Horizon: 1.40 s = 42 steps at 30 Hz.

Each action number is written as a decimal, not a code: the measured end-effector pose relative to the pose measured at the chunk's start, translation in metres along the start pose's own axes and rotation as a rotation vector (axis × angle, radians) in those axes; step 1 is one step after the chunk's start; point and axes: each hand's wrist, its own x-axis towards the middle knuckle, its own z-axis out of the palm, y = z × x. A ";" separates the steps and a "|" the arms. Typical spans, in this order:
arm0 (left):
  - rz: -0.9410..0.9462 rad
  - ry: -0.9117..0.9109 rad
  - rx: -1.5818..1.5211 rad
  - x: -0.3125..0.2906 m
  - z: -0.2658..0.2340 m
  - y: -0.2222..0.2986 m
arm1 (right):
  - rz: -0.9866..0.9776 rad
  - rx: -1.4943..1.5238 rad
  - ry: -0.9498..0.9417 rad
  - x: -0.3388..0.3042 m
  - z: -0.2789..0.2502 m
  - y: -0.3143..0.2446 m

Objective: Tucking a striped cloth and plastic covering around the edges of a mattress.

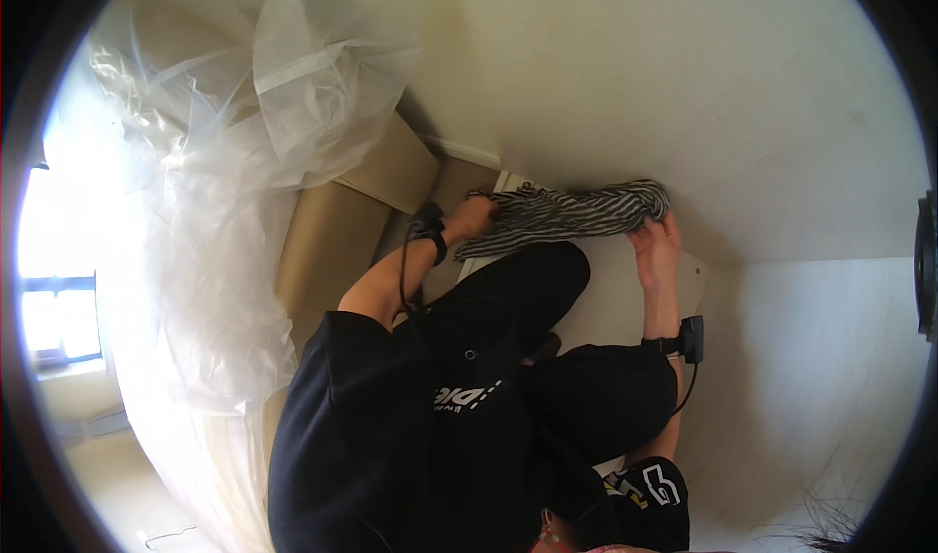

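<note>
A black-and-white striped cloth [576,213], bunched lengthwise, stretches between my two hands beyond my knees. My left hand [475,218] is closed on its left end; the fingertips are partly lost in shadow and folds. At the other end, my right hand [658,242] grips the rolled or folded edge, thumb and fingers curled against the fabric. The garment kind, if it is one, cannot be made out. Beneath the cloth is a pale flat board or box top [618,270], partly covered by my legs.
A beige sofa [322,245] stands to the left, draped with clear plastic sheeting [210,260]. A pale wall [684,84] rises close beyond the cloth and continues on the right. A window [61,309] is at far left. Black wrist devices with cables sit on both my wrists.
</note>
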 end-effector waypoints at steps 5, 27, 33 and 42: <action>0.149 -0.016 -0.075 0.003 -0.106 0.014 | 0.025 -0.208 0.056 -0.006 -0.019 -0.007; 0.069 0.276 -0.493 -0.044 -0.153 0.199 | 0.171 0.040 -0.146 -0.010 0.022 -0.022; 0.061 0.067 -1.061 -0.008 -0.130 0.191 | 0.008 -0.140 -0.291 -0.013 0.015 -0.018; 0.015 0.176 -1.393 -0.004 -0.174 0.211 | -0.059 -1.056 -0.362 -0.016 -0.021 0.004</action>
